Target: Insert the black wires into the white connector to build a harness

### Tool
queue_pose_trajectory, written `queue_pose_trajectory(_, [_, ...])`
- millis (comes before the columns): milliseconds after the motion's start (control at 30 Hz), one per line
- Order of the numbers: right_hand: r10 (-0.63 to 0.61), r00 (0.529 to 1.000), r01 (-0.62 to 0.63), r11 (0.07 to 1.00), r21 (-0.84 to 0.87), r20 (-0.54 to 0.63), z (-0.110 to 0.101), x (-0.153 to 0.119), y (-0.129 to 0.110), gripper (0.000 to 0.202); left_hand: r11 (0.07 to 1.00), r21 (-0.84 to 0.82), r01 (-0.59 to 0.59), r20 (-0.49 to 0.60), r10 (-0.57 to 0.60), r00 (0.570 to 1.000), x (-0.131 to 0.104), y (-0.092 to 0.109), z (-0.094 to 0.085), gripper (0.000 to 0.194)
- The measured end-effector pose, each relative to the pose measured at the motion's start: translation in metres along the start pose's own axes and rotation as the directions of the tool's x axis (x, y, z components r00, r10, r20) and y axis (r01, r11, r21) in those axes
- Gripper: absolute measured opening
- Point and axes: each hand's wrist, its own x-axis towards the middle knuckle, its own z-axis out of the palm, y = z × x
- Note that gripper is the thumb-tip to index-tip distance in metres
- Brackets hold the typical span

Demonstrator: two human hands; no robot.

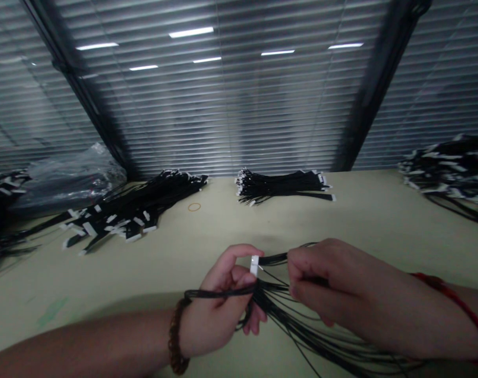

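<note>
A white connector (254,265) is pinched between the thumb and index finger of my left hand (219,307), which wears a beaded bracelet. Black wires (290,321) fan out from beside the connector toward the lower right, and a loop of them passes over the left thumb. My right hand (337,286), with a red band at its wrist, is closed on black wires (273,259) that run to the connector's right side. The fingertips of the right hand are partly hidden.
Bundles of black cables with white connectors lie at the back left (144,205), the back middle (282,185) and the far right (455,168) of the pale table (207,236). A clear plastic bag (73,176) and a rubber band (194,207) are at the left. Window blinds stand behind.
</note>
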Motion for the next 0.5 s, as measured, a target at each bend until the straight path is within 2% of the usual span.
queue_pose_trajectory(100, [0.015, 0.999, -0.019, 0.995, 0.095, 0.041, -0.002, -0.001, 0.0, 0.023, 1.0, 0.021, -0.022, 0.01, 0.022, 1.0, 0.0, -0.001, -0.001, 0.032])
queue_pose_trajectory(200, [-0.011, 1.0, 0.009, 0.993, 0.115, 0.015, -0.003, -0.001, 0.001, 0.027, 0.998, 0.059, -0.032, 0.0, 0.032, 1.0, -0.001, -0.002, -0.002, 0.031])
queue_pose_trajectory(333, [-0.078, 0.992, 0.073, 0.996, -0.051, -0.103, 0.003, 0.0, 0.003, 0.024, 0.997, 0.07, -0.037, -0.005, 0.038, 0.999, -0.002, -0.003, -0.002, 0.03])
queue_pose_trajectory(500, [-0.255, 0.931, 0.174, 0.939, -0.298, -0.261, 0.019, 0.0, 0.009, 0.018, 0.996, 0.067, -0.052, 0.018, 0.051, 0.999, -0.002, -0.006, -0.002, 0.03])
